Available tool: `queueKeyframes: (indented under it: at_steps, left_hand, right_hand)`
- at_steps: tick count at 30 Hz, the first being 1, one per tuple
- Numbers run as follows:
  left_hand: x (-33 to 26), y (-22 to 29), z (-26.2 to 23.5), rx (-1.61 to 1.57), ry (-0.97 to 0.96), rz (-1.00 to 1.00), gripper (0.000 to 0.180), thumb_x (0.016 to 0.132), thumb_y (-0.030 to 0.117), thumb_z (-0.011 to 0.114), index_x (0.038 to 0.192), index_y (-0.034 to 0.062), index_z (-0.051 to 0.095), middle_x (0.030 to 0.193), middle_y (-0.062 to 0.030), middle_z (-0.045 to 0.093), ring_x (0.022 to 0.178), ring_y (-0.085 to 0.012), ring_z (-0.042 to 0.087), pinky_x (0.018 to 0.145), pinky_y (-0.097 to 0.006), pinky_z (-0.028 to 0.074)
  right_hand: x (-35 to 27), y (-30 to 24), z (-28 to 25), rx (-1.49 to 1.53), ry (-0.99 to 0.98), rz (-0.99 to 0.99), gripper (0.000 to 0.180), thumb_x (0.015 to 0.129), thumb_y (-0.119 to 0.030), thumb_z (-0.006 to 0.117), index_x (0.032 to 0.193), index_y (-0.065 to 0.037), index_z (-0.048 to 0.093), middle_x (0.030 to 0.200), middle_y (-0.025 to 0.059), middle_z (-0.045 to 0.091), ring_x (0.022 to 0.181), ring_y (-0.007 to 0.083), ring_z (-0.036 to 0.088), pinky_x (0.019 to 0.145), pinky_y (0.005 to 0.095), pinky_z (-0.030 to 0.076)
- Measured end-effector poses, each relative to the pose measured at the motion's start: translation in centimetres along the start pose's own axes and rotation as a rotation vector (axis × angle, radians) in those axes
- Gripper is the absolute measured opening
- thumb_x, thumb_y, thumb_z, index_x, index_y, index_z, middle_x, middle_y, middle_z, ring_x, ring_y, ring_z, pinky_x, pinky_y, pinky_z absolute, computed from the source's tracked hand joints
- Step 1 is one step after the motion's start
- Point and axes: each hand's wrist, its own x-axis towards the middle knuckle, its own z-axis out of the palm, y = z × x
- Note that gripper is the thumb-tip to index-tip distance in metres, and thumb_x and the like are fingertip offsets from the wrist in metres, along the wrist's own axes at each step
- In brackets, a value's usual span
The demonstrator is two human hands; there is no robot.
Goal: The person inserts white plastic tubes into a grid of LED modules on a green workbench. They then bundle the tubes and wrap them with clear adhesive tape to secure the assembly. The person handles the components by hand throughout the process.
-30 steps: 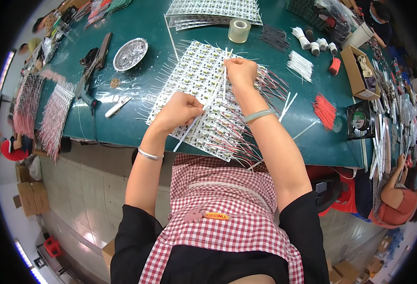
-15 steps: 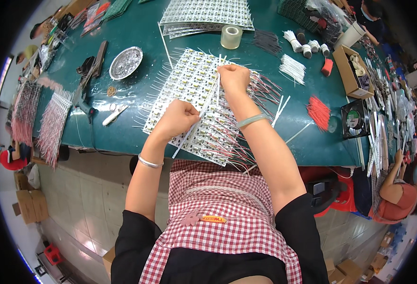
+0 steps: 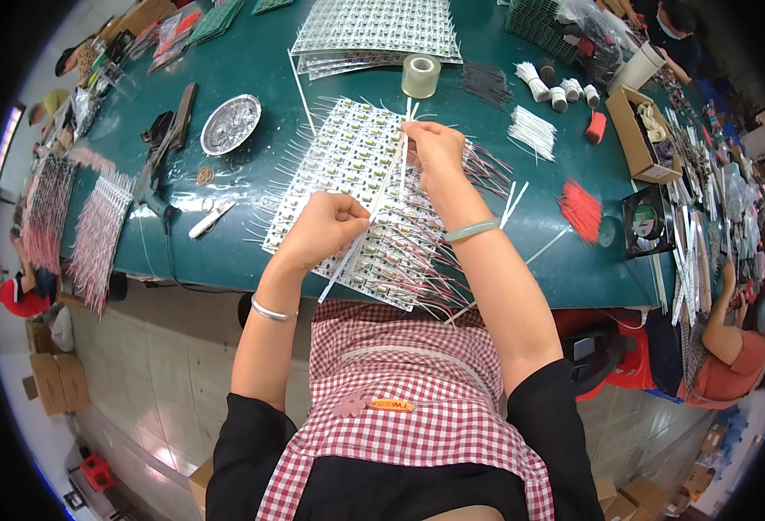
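A white panel of small circuit modules (image 3: 348, 165) with red and white wire leads lies on the green table (image 3: 252, 61) in front of me. A long white strip (image 3: 382, 195) runs diagonally across it. My left hand (image 3: 326, 227) is closed around the strip's near part, above the panel's front edge. My right hand (image 3: 434, 148) pinches the strip's far end over the panel's middle. Red wires (image 3: 486, 165) stick out from the panel to the right of that hand.
A tape roll (image 3: 420, 75), more module panels (image 3: 374, 26), a round metal dish (image 3: 230, 124), white wire bundles (image 3: 531, 132), a red wire bundle (image 3: 580, 210), a cardboard box (image 3: 638, 130) and a small fan (image 3: 647, 221) lie around. Another person (image 3: 729, 339) sits at the right.
Both hands keep their hold on the white strip and have shifted only slightly over the panel; the view has drifted a little.
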Motion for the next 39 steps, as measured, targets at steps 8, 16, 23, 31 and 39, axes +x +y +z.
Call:
queueKeyframes:
  at_steps: [8,16,23,31,39]
  left_hand:
    - [-2.0,3.7,3.3,-0.127,-0.095,0.108,0.016,0.083,0.005,0.067,0.095,-0.006,0.066,0.065,0.0015,0.058,0.048,-0.0017,0.045,0.041,-0.017,0.032]
    - [-0.6,7.5,7.9,-0.137,-0.248,0.126,0.019,0.084,0.004,0.065,0.1,-0.0059,0.065,0.061,0.0002,0.056,0.047,-0.0038,0.047,0.041,-0.019,0.033]
    - [6.5,9.2,16.7,0.133,-0.251,0.227,0.019,0.083,0.004,0.059,0.096,-0.0085,0.063,0.063,-0.006,0.061,0.051,-0.0102,0.058,0.045,-0.025,0.043]
    - [12.0,6.0,21.8,0.436,-0.219,0.334,0.018,0.082,0.004,0.061,0.096,-0.008,0.062,0.059,-0.0089,0.062,0.05,-0.0133,0.061,0.047,-0.028,0.044]
    - [11.1,8.0,22.9,0.513,-0.164,0.313,0.015,0.08,0.004,0.061,0.09,-0.0076,0.064,0.077,-0.0221,0.068,0.071,-0.0316,0.068,0.069,-0.039,0.051]
  right_hand:
    - [-4.6,-4.9,-3.4,0.563,-0.069,-0.014,0.011,0.093,-0.007,0.058,0.095,0.004,0.057,0.086,0.0109,0.063,0.077,0.0186,0.064,0.069,0.0334,0.061]
    - [-8.0,-5.6,-14.2,0.767,-0.057,-0.159,0.01,0.096,-0.007,0.055,0.099,0.002,0.058,0.084,0.0066,0.059,0.062,0.0069,0.049,0.048,0.0197,0.036]
    - [-12.2,-5.5,-19.2,0.7,0.018,-0.192,0.014,0.095,-0.007,0.056,0.104,0.003,0.059,0.084,0.0068,0.06,0.062,0.0061,0.049,0.048,0.0182,0.035]
    - [-13.5,-2.6,-24.1,0.711,0.216,-0.159,0.014,0.094,-0.006,0.058,0.104,0.002,0.061,0.084,0.007,0.062,0.062,0.0061,0.05,0.047,0.0181,0.034]
    - [-13.6,0.1,-26.4,0.805,0.342,-0.126,0.013,0.093,-0.006,0.059,0.103,0.001,0.063,0.085,0.0062,0.062,0.063,0.0063,0.05,0.047,0.018,0.034]
